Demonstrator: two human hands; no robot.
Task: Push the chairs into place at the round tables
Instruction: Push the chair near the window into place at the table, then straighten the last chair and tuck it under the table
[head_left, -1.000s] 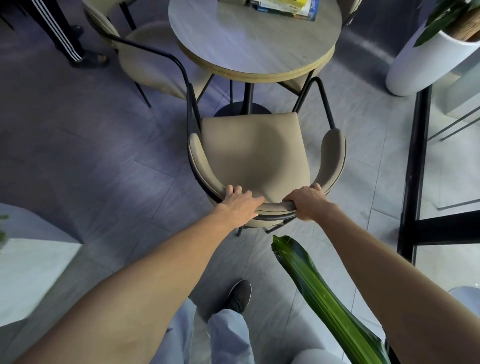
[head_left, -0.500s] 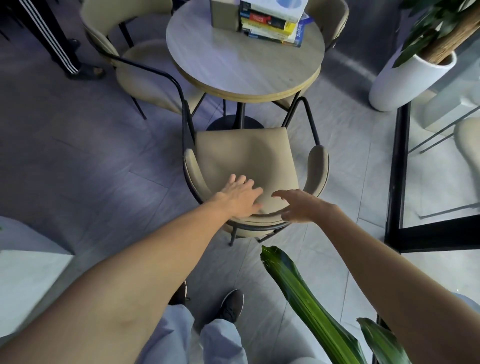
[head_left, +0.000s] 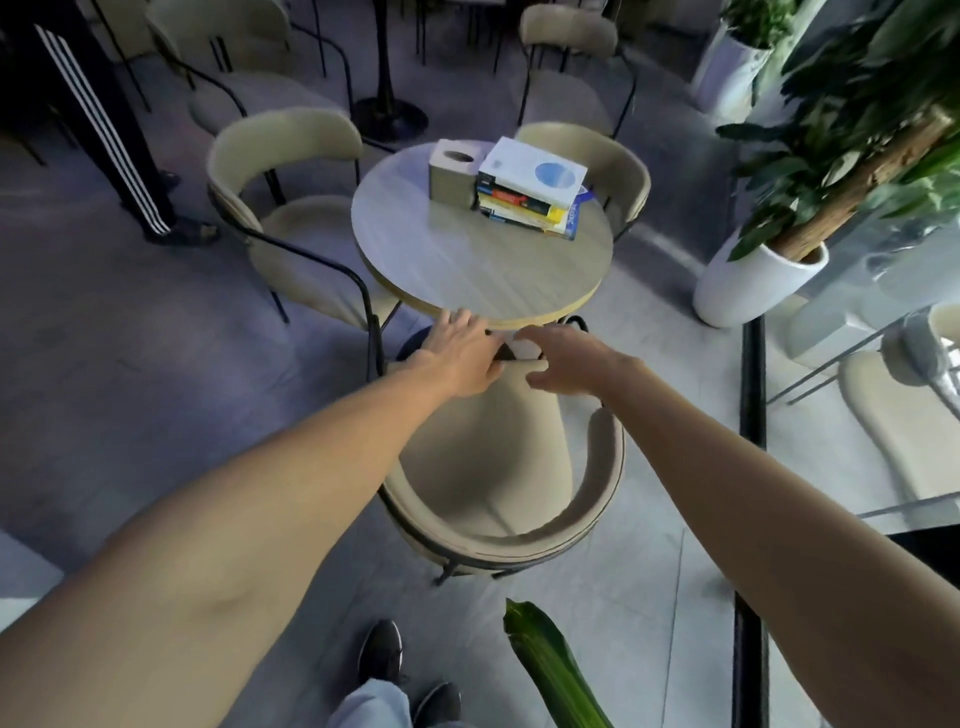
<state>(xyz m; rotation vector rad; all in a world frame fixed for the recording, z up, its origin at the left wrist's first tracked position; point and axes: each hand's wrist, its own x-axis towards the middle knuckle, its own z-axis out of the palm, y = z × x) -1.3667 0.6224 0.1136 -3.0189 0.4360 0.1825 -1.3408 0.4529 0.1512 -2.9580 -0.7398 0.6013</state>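
- Reaching forward, both arms stretch over the beige chair (head_left: 498, 467), whose seat front sits tucked under the near edge of the round desk (head_left: 467, 270).
- Left hand (head_left: 462, 353) spread, empty.
- Right hand (head_left: 566, 358) spread, empty.
- Books (head_left: 530, 192) and a tissue box (head_left: 452, 171) sit at the far edge.
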